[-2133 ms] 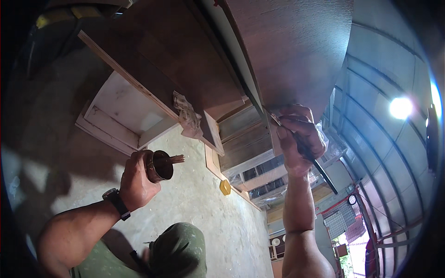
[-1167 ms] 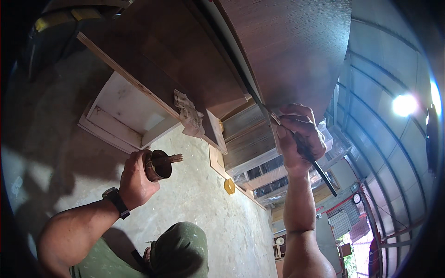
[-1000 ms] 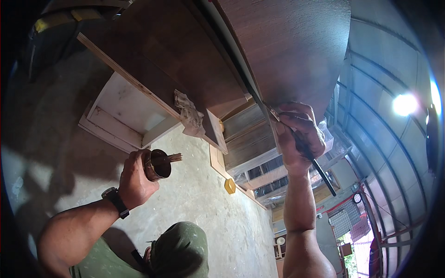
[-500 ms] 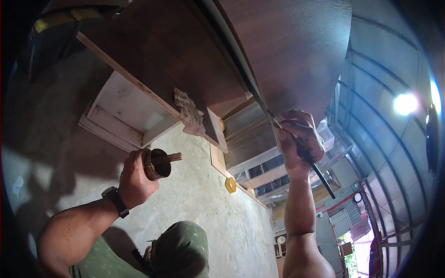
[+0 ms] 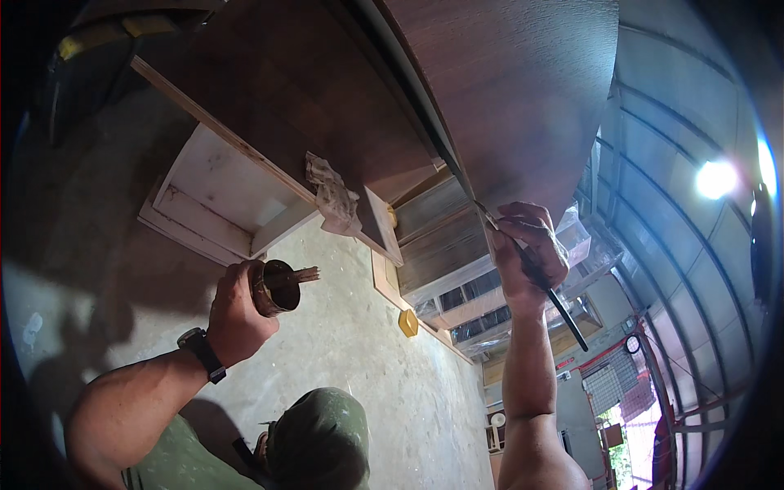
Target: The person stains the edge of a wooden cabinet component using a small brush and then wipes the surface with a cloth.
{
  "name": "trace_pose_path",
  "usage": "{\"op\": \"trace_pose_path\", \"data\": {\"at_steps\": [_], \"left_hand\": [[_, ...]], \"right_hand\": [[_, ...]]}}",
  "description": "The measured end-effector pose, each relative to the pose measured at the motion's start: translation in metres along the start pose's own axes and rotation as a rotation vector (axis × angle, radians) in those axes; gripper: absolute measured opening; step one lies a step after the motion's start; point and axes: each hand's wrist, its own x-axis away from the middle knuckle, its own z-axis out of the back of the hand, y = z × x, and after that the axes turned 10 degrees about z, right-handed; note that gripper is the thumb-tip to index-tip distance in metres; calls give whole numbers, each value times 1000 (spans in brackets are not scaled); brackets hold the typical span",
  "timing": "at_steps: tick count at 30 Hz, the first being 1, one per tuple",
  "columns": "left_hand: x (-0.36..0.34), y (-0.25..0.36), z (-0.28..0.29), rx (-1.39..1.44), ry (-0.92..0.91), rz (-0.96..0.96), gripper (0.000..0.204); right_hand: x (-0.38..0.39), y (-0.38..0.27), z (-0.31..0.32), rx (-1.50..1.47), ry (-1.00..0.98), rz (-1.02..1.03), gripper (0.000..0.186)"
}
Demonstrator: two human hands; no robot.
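My left hand (image 5: 237, 318) is closed around a small stained tin can (image 5: 263, 296), its mouth tilted toward the right. A flat stick with a ragged end (image 5: 306, 275) pokes out over the can's rim. Raised on the right, my right hand (image 5: 531, 255) grips a slim dark-handled paintbrush (image 5: 565, 314) between fingers and thumb. The brush tip lies at the narrow edge of a tall brown wooden panel (image 5: 514, 90); whether it presses on the edge or just beside it I cannot tell. What the can contains is hidden in shadow.
A dark brown board (image 5: 278, 98) lies left of the panel, with a crumpled rag (image 5: 333, 200) over its edge. Beneath it stands a white open box (image 5: 220, 192). A yellow block (image 5: 407, 322) is on the concrete floor (image 5: 351, 351). Plastic-wrapped wooden pieces (image 5: 445, 261) stand beyond.
The right hand and brush have shifted very slightly downward along the panel's edge. The left hand with the can has barely moved.
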Motion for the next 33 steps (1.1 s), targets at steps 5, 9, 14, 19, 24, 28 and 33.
{"op": "trace_pose_path", "data": {"at_steps": [5,9,14,19,24,28,33], "left_hand": [[0,5,-1,-18,-16,1,58],[0,4,-2,-17,-12,-6,58],[0,6,0,7,-8,-28,59],[0,2,-12,19,-26,-16,60],[0,5,4,5,-19,14,61],[1,4,7,-6,-12,19,61],[1,-4,-15,53,-42,26,58]], "right_hand": [[-11,-5,-1,-31,3,54,20],[-18,-5,-9,-31,8,62,21],[-16,-6,-8,-29,30,-5,22],[4,-2,5,-5,-11,-33,21],[-16,-6,-7,-44,26,46,21],[-25,-7,-14,-45,26,73,22],[1,0,3,20,-16,-5,24]]}}
